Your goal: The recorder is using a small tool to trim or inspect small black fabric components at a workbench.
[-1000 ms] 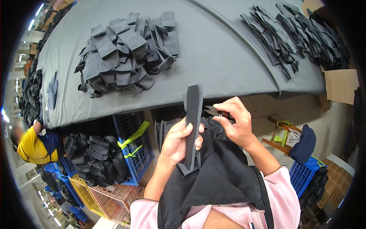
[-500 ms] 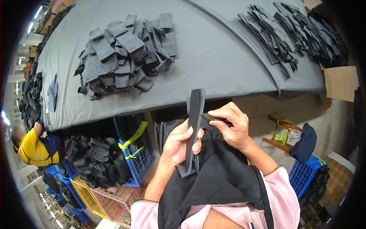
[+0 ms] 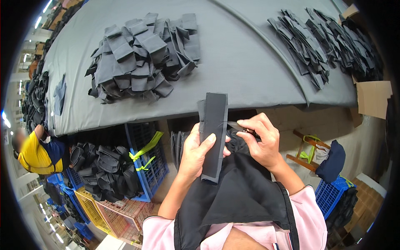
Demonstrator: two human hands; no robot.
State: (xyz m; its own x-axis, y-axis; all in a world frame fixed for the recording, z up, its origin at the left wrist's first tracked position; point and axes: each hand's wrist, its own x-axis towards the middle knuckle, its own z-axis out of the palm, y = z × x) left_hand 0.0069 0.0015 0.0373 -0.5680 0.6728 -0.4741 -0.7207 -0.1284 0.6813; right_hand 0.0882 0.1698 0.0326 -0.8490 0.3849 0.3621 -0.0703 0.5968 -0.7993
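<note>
In my left hand (image 3: pixel 195 152) is a flat grey and black fabric strip (image 3: pixel 214 137), held upright with the thumb pressed on its front and the fingers behind. Its broad black face is toward me, and grey cloth shows along its edges. My right hand (image 3: pixel 263 139) is closed around what look like small dark thread snips (image 3: pixel 235 125), their tip close to the strip's right edge. Below both hands a black apron (image 3: pixel 241 191) covers my lap. Part of a dark fabric bundle shows behind the strip, under the table edge.
A grey cloth-covered table (image 3: pixel 246 75) spans the far side, with a heap of grey fabric pieces (image 3: pixel 141 54) and more stacked pieces (image 3: pixel 304 50) on it. Blue crate (image 3: pixel 148 179) and pink crate (image 3: pixel 125 216) stand left. At right is a wooden stool (image 3: pixel 302 160). Another person (image 3: pixel 41 154) works far left.
The strip in my left hand has turned from a narrow edge-on view to its broad black face. My right hand with the snips has shifted slightly right.
</note>
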